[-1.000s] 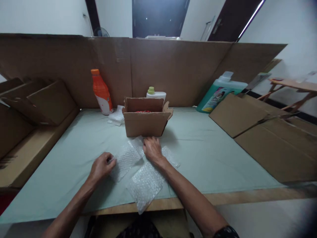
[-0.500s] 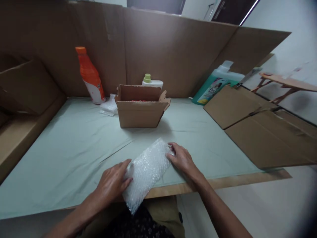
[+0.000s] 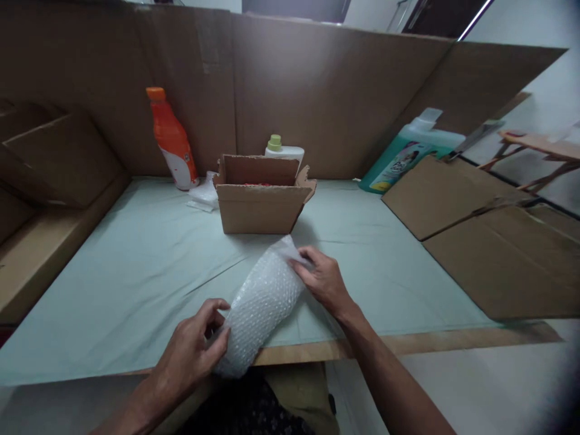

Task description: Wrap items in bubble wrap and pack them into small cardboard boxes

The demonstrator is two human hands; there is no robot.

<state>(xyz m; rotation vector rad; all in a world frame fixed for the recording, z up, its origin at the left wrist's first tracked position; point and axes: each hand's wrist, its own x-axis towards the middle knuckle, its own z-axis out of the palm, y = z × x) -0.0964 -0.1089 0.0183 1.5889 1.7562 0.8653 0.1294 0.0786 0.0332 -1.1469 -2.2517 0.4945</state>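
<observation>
A folded piece of bubble wrap [image 3: 263, 302] is lifted off the pale green table cover [image 3: 136, 272] near the front edge. My left hand [image 3: 194, 347] pinches its near end, fingers closed on it. My right hand [image 3: 319, 279] grips its far end, thumb and fingers closed round the corner. Behind them stands a small open cardboard box [image 3: 260, 196] with something red inside.
An orange bottle [image 3: 171, 140] and a small clear bag [image 3: 203, 194] stand left of the box. A white bottle with a green cap [image 3: 281, 149] is behind it. A teal jug [image 3: 408, 154] leans at the right by flat cardboard sheets [image 3: 489, 235]. Cardboard walls enclose the back and left.
The bubble wrap, earlier spread flat in front of the box, has been gathered, folded and raised off the table. Both hands moved toward me with it.
</observation>
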